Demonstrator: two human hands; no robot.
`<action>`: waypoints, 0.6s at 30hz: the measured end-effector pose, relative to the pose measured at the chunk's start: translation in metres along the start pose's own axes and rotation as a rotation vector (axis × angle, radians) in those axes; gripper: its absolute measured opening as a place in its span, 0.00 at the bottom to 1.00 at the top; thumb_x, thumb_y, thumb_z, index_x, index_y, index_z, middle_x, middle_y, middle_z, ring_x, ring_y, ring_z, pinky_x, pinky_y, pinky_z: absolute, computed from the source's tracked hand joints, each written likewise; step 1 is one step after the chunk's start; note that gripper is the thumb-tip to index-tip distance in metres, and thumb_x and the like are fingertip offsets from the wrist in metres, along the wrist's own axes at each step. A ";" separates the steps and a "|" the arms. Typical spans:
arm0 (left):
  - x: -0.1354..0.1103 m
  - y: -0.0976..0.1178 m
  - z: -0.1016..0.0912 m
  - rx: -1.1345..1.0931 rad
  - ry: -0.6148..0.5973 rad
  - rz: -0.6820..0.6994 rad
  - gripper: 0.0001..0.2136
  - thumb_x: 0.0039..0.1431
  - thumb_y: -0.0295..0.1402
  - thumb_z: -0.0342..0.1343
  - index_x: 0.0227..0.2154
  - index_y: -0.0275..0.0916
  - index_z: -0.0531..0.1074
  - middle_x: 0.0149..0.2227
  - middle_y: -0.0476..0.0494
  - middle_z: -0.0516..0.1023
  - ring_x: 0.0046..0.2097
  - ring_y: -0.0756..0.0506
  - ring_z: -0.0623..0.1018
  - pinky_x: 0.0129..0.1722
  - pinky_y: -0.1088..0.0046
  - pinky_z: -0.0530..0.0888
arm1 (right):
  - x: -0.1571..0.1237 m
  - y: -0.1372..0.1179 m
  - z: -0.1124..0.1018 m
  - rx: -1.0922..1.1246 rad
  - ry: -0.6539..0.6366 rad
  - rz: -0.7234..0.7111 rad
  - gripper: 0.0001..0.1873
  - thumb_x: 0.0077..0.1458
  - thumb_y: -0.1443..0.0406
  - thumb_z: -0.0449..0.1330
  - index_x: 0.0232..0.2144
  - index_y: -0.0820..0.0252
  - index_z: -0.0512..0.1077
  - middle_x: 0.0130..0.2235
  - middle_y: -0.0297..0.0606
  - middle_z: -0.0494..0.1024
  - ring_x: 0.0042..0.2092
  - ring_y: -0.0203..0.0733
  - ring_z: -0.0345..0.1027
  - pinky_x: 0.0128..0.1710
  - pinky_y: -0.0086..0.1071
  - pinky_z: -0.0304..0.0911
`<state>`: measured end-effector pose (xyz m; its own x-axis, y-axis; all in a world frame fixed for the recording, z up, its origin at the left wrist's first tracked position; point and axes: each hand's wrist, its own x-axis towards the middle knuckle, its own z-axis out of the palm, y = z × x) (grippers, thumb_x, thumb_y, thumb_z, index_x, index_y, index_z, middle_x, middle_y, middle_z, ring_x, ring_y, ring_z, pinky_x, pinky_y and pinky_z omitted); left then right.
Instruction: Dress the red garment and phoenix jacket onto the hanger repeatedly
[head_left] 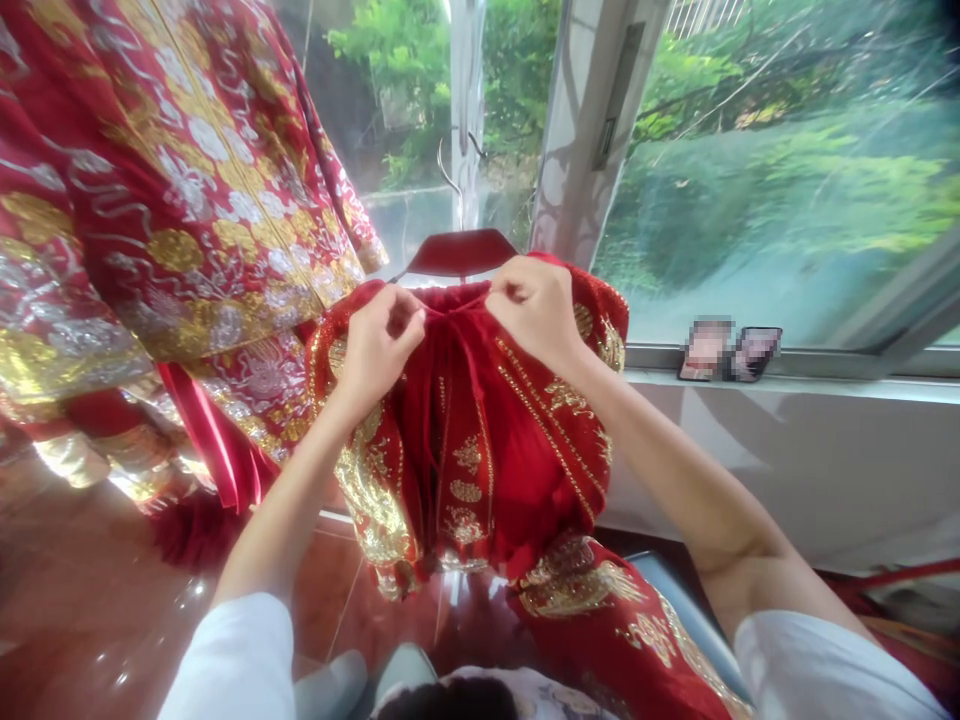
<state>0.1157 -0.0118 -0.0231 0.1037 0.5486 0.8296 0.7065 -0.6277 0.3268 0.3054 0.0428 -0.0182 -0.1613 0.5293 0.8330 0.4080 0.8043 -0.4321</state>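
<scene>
A red garment (480,450) with gold embroidery hangs in front of me on a red hanger (461,252). My left hand (379,340) pinches the garment's top edge on the left, fingers closed on a thin red cord or band. My right hand (536,305) pinches the same top edge on the right, just below the hanger. The cloth falls in folds down to my lap, where more embroidered red fabric (622,630) lies.
A second red and gold embroidered robe (165,200) hangs at the left. A window with a grey frame (592,120) shows greenery outside. Two phones (731,352) lean on the white sill. The floor (82,610) is glossy reddish wood.
</scene>
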 end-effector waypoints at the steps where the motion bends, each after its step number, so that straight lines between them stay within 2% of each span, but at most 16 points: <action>1: 0.001 0.002 0.002 -0.108 -0.017 -0.054 0.03 0.59 0.28 0.51 0.29 0.40 0.64 0.27 0.49 0.70 0.26 0.52 0.69 0.26 0.75 0.69 | 0.001 -0.005 -0.001 0.137 -0.026 0.074 0.10 0.47 0.71 0.54 0.18 0.59 0.59 0.23 0.35 0.68 0.25 0.32 0.59 0.24 0.29 0.55; 3: 0.003 0.005 0.004 -0.253 -0.039 -0.138 0.03 0.60 0.29 0.50 0.30 0.40 0.64 0.24 0.51 0.70 0.23 0.53 0.68 0.22 0.76 0.67 | 0.003 -0.015 -0.002 0.377 -0.098 0.255 0.09 0.47 0.71 0.55 0.18 0.59 0.60 0.23 0.34 0.68 0.21 0.29 0.56 0.20 0.27 0.50; 5: 0.006 0.004 0.004 -0.288 0.004 -0.174 0.03 0.59 0.27 0.49 0.31 0.41 0.63 0.23 0.52 0.68 0.21 0.54 0.66 0.21 0.77 0.66 | 0.004 -0.021 -0.003 0.548 -0.160 0.414 0.09 0.46 0.71 0.55 0.19 0.59 0.59 0.23 0.35 0.69 0.18 0.26 0.52 0.16 0.26 0.43; 7: 0.007 0.001 0.003 -0.235 0.064 -0.148 0.04 0.59 0.26 0.48 0.31 0.41 0.65 0.24 0.53 0.68 0.22 0.54 0.66 0.22 0.77 0.66 | 0.006 -0.022 -0.004 0.675 -0.201 0.508 0.09 0.44 0.71 0.56 0.19 0.59 0.58 0.24 0.35 0.71 0.17 0.25 0.49 0.15 0.26 0.39; 9: 0.005 -0.002 0.001 -0.128 0.058 -0.070 0.03 0.59 0.27 0.51 0.33 0.40 0.68 0.26 0.52 0.69 0.25 0.54 0.68 0.26 0.77 0.68 | 0.007 -0.019 -0.004 0.776 -0.222 0.564 0.10 0.43 0.69 0.57 0.20 0.59 0.57 0.24 0.35 0.72 0.17 0.24 0.46 0.15 0.26 0.37; 12: -0.001 -0.003 -0.002 0.063 -0.033 0.074 0.07 0.56 0.31 0.58 0.38 0.40 0.72 0.35 0.47 0.73 0.33 0.51 0.72 0.33 0.73 0.71 | 0.009 -0.010 -0.002 0.870 -0.230 0.622 0.10 0.43 0.68 0.57 0.21 0.58 0.56 0.25 0.35 0.73 0.18 0.25 0.43 0.15 0.26 0.36; 14: -0.006 -0.001 -0.003 0.161 -0.076 0.150 0.05 0.58 0.31 0.58 0.37 0.39 0.72 0.39 0.45 0.74 0.38 0.48 0.73 0.38 0.71 0.72 | 0.009 -0.005 0.001 0.881 -0.259 0.611 0.09 0.43 0.67 0.56 0.22 0.57 0.56 0.26 0.35 0.73 0.19 0.26 0.43 0.15 0.27 0.38; 15: -0.007 0.001 -0.004 0.196 -0.088 0.167 0.02 0.60 0.30 0.55 0.35 0.39 0.71 0.39 0.45 0.74 0.39 0.48 0.74 0.41 0.70 0.71 | 0.008 -0.002 0.003 0.868 -0.280 0.584 0.08 0.44 0.66 0.55 0.22 0.57 0.56 0.27 0.36 0.74 0.19 0.27 0.44 0.15 0.28 0.40; 18: -0.009 0.004 -0.003 0.248 -0.059 0.102 0.06 0.63 0.27 0.48 0.31 0.40 0.68 0.36 0.45 0.75 0.39 0.47 0.73 0.42 0.69 0.70 | 0.007 0.002 0.007 0.775 -0.325 0.479 0.09 0.49 0.61 0.54 0.23 0.56 0.57 0.26 0.38 0.73 0.20 0.30 0.48 0.16 0.30 0.45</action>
<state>0.1152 -0.0210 -0.0280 0.2185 0.5254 0.8223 0.8396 -0.5307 0.1160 0.2990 0.0502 -0.0154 -0.4200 0.8029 0.4232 -0.1926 0.3768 -0.9060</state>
